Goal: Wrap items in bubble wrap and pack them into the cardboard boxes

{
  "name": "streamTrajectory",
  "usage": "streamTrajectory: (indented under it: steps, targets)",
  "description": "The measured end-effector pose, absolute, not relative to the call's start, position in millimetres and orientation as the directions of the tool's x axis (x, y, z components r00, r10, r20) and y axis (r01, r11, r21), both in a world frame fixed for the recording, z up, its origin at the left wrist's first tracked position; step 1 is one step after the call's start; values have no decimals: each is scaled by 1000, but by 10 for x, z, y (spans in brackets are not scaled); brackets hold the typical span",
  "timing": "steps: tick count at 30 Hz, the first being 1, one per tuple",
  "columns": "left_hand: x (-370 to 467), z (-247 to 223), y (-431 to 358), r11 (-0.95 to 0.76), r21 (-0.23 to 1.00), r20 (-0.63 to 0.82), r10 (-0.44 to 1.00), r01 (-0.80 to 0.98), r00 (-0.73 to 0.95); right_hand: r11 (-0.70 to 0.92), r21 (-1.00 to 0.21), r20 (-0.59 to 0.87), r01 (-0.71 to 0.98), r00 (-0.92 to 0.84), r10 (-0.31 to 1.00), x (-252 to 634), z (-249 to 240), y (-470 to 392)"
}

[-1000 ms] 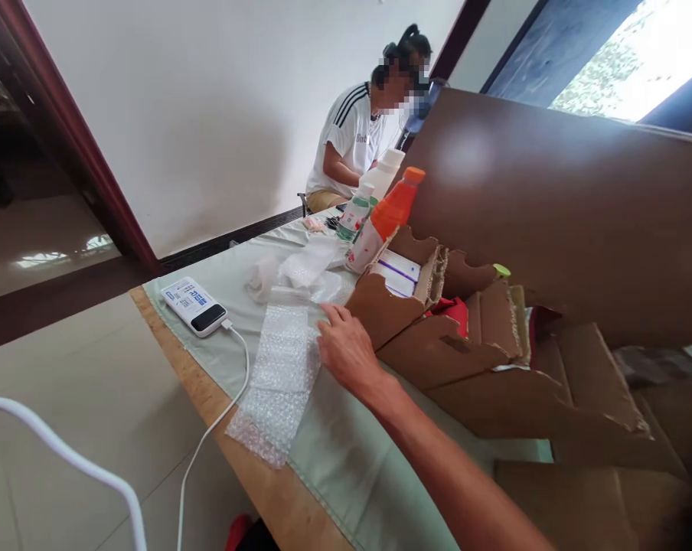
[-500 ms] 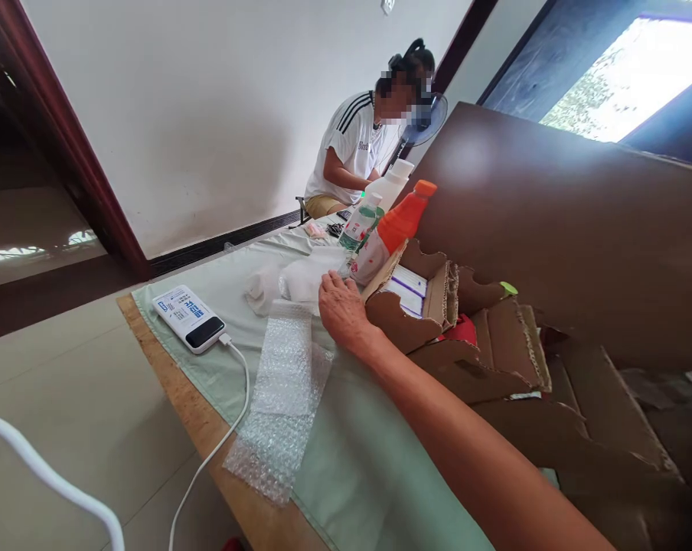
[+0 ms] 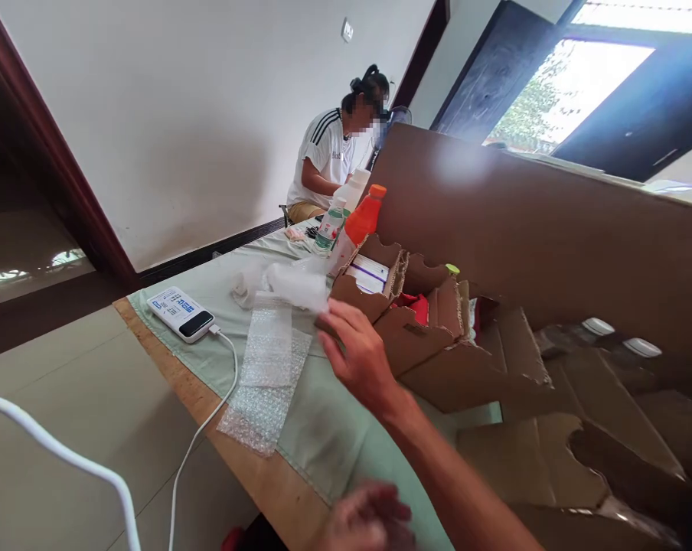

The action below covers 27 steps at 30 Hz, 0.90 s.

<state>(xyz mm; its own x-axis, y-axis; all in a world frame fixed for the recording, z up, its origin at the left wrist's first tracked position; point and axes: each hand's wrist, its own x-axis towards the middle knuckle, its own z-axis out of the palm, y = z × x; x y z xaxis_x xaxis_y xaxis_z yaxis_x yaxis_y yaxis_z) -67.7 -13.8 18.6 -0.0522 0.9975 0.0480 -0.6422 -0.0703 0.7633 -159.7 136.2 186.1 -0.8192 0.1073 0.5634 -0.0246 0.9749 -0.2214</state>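
My right hand (image 3: 360, 360) hovers over the green cloth (image 3: 323, 428), its fingers stretched and the thumb apart. Nothing shows between them. Its fingertips are close to a crumpled roll of clear plastic wrap (image 3: 297, 285) and the front of a cardboard bin (image 3: 358, 300); whether they touch cannot be made out. Left of this hand a sheet of bubble wrap (image 3: 262, 390) lies flat, partly folded over. At the bottom edge my left hand (image 3: 369, 520) appears, smeared by motion, over the near part of the cloth. Its fingers are too blurred to read.
Cardboard bins (image 3: 418, 340) run along the right, holding white-and-purple boxes (image 3: 369, 273) and a red item (image 3: 418, 308). An orange-capped bottle (image 3: 364, 218) stands behind. A power bank (image 3: 179, 314) with a white cable (image 3: 231, 375) lies left. A person (image 3: 323, 161) sits beyond.
My right hand has drawn back from beside the bottles, and its fingers have opened out. My left hand has come into view at the bottom. The view has turned rightward, showing more bins.
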Motion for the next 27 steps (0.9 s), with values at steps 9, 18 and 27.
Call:
streamTrajectory:
  steps: [9, 18, 27]
  targets:
    - [-1127, 562, -434, -139, 179, -253, 950, -974, -183, 317, -919, 147, 233, -544, 826, 1071, 1000, 671]
    - [-690, 621, -422, 151, 790, -358, 900, -594, -248, 73, -983, 19, 171, -298, 954, 2232, 751, 425]
    - [-340, 847, -307, -267, 582, 478, 877, 768, -57, 264, -815, 205, 515, -169, 964, 2762, 684, 684]
